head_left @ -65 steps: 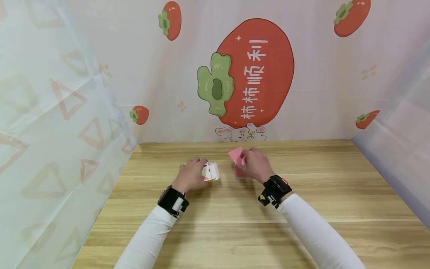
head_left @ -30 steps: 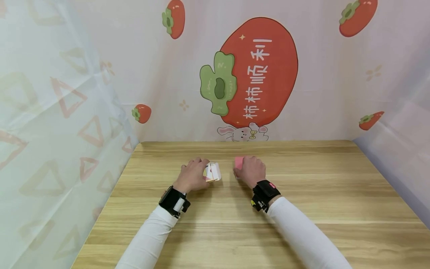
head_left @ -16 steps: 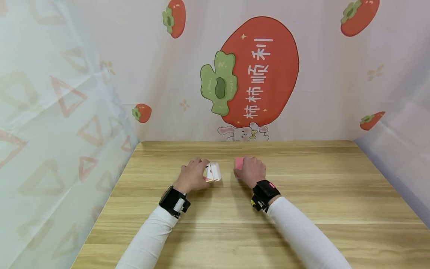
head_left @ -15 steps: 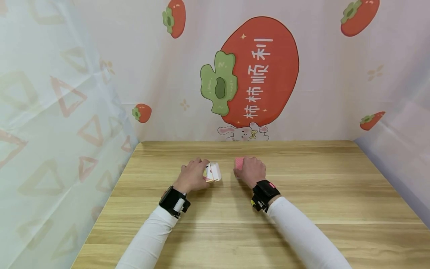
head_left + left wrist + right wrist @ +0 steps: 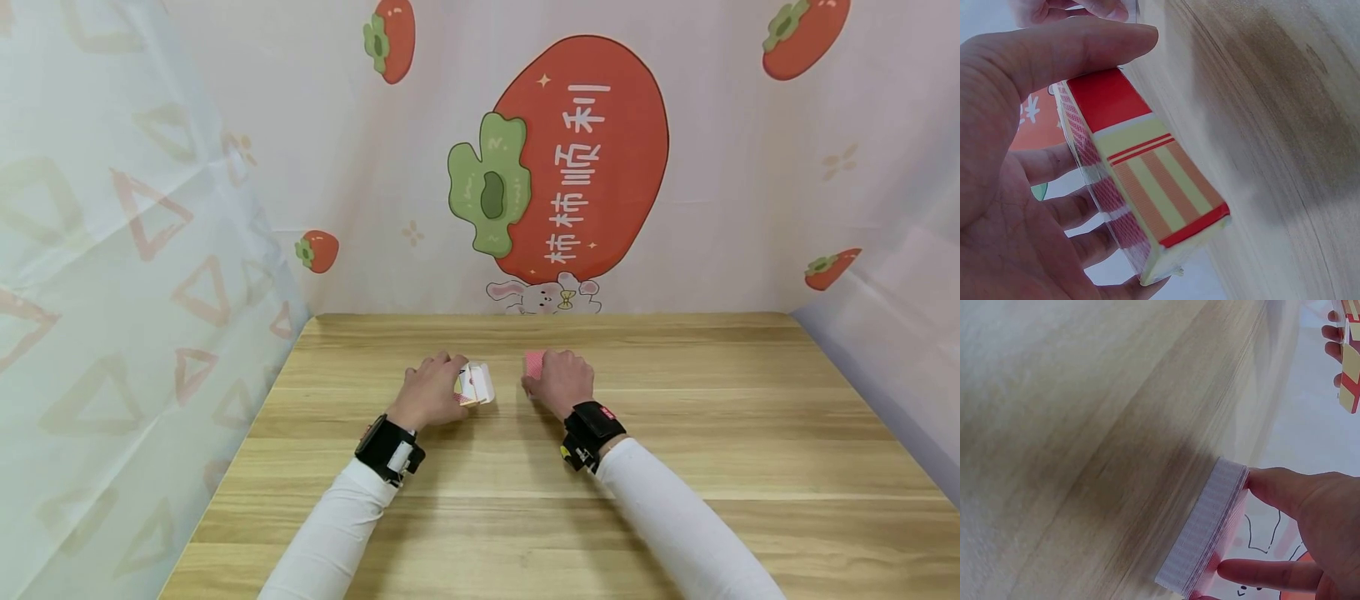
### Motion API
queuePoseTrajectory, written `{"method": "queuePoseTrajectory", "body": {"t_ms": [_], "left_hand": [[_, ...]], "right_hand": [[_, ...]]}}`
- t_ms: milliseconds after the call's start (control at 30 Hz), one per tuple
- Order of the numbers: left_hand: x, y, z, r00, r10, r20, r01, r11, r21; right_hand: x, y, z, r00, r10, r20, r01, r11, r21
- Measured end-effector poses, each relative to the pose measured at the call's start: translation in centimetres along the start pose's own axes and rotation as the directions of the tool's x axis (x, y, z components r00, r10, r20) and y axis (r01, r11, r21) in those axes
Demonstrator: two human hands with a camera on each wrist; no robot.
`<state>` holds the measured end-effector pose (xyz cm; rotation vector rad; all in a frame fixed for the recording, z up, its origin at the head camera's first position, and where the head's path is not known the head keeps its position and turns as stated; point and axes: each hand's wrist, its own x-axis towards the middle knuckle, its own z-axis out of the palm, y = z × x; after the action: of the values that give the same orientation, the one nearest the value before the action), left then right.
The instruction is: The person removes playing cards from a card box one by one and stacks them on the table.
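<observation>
My left hand (image 5: pixel 431 390) grips a card box (image 5: pixel 475 384) printed in red, cream and orange stripes, thumb on one side and fingers on the other; the left wrist view shows the card box (image 5: pixel 1141 197) held just above the wooden table (image 5: pixel 1285 125). My right hand (image 5: pixel 558 382) grips a stack of red-backed playing cards (image 5: pixel 534 363) standing on its edge on the table. In the right wrist view the card stack (image 5: pixel 1207 540) shows its white edges, pinched between thumb and fingers, and the box (image 5: pixel 1349 362) appears at the far right.
The wooden table (image 5: pixel 675 433) is walled by a printed curtain with a large red persimmon (image 5: pixel 570 158) at the back and translucent sheets at left (image 5: pixel 112 250) and right (image 5: pixel 900 333). Both wrists wear black camera bands (image 5: pixel 386 450).
Since 2.2 s ago the right hand has squared the fanned red cards into a compact stack and moved slightly left and down to the table. Over the last second nothing visibly moves.
</observation>
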<state>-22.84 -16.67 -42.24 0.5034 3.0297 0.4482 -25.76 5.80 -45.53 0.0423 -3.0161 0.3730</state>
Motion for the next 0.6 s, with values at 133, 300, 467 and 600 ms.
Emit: {"method": "queuePoseTrajectory", "body": {"t_ms": [133, 300, 467, 600], "left_hand": [[-0.02, -0.02, 0.06, 1.000, 0.002, 0.000, -0.002, 1.000, 0.002], [0.04, -0.08, 0.10, 1.000, 0.003, 0.001, -0.003, 1.000, 0.001], [0.13, -0.12, 0.12, 1.000, 0.006, 0.001, -0.006, 1.000, 0.011], [0.16, -0.12, 0.16, 1.000, 0.007, 0.002, -0.007, 1.000, 0.012]], "right_hand": [[0.04, 0.01, 0.07, 1.000, 0.002, 0.004, -0.002, 1.000, -0.006], [0.01, -0.01, 0.10, 1.000, 0.001, 0.001, -0.001, 1.000, -0.003], [0.02, 0.06, 0.19, 1.000, 0.001, -0.004, -0.001, 1.000, -0.009], [-0.02, 0.11, 0.22, 1.000, 0.002, -0.004, -0.002, 1.000, -0.012]]}}
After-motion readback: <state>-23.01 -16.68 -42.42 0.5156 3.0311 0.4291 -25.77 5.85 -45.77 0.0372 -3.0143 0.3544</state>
